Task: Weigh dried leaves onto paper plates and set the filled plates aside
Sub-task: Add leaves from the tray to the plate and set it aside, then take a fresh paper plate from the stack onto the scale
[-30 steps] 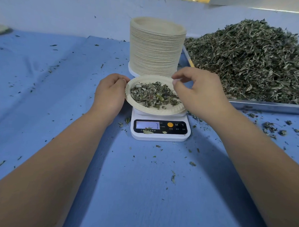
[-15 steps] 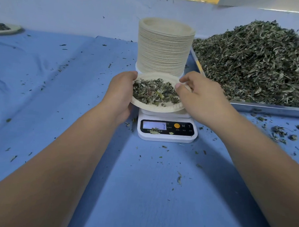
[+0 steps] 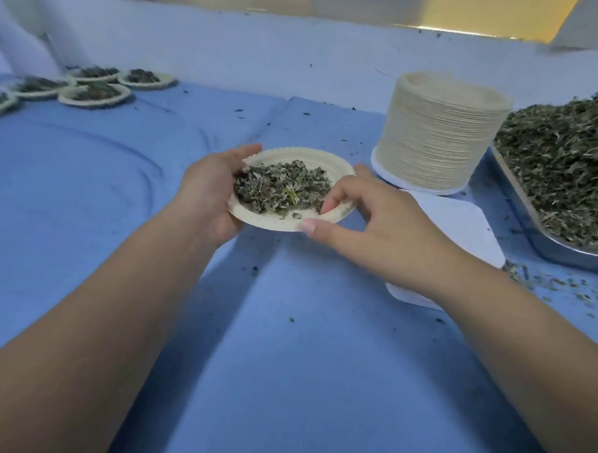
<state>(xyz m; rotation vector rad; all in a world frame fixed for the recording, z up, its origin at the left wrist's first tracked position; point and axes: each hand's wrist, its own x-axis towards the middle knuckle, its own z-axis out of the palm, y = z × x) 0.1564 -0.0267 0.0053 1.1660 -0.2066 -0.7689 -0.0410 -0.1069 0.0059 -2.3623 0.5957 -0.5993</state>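
Observation:
A paper plate (image 3: pixel 322 160) carrying a heap of dried leaves (image 3: pixel 281 188) hangs above the blue cloth, left of the white scale (image 3: pixel 462 230). My left hand (image 3: pixel 210 191) grips the plate's left rim, thumb over the edge. My right hand (image 3: pixel 370 215) pinches the plate's right rim between thumb and fingers. The scale's top is bare and my right forearm hides its display. A tall stack of empty paper plates (image 3: pixel 438 133) stands behind the scale. The big pile of dried leaves (image 3: pixel 567 159) fills a metal tray (image 3: pixel 543 247) at the right.
Several filled plates (image 3: pixel 94 94) lie in a group at the far left on the blue cloth (image 3: pixel 86 189). Leaf crumbs are scattered near the tray. A pale wall runs along the back edge of the table.
Both hands lifted the filled plate off the scale and carried it left. The view swung left, bringing the set-aside plates into sight.

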